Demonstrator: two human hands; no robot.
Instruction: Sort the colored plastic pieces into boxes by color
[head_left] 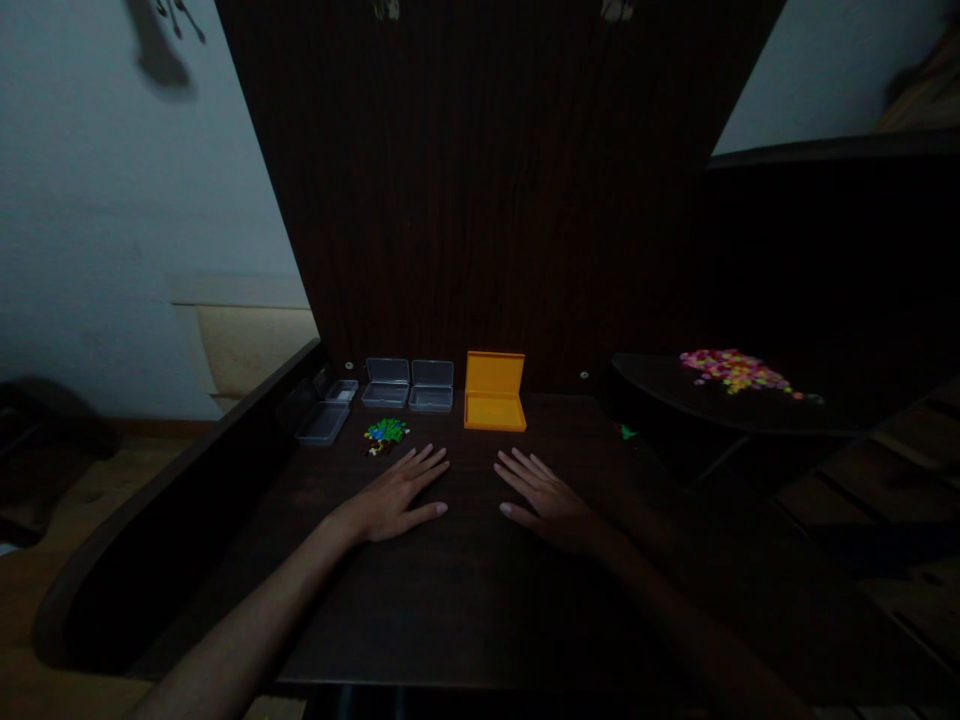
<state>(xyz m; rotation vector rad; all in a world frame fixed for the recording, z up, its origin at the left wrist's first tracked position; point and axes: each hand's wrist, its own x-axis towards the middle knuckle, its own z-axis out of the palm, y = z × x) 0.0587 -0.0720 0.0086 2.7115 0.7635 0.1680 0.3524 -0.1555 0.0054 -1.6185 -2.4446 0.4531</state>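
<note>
My left hand [396, 496] lies flat, palm down, on the dark wooden desk [465, 590], fingers spread and holding nothing. My right hand [546, 498] rests flat beside it, also empty, fingers stretched out. Just beyond the left fingertips sits a small pile of green, blue and yellow bits [385, 434]. An open orange box [493, 392] stands ahead of the right hand, against the back panel.
Two open clear plastic boxes [409, 384] stand left of the orange box, another clear box [324, 412] further left by the raised desk edge. A heap of pink and yellow bits [733, 370] lies on a side shelf at right. A small green piece [625, 432] lies below it.
</note>
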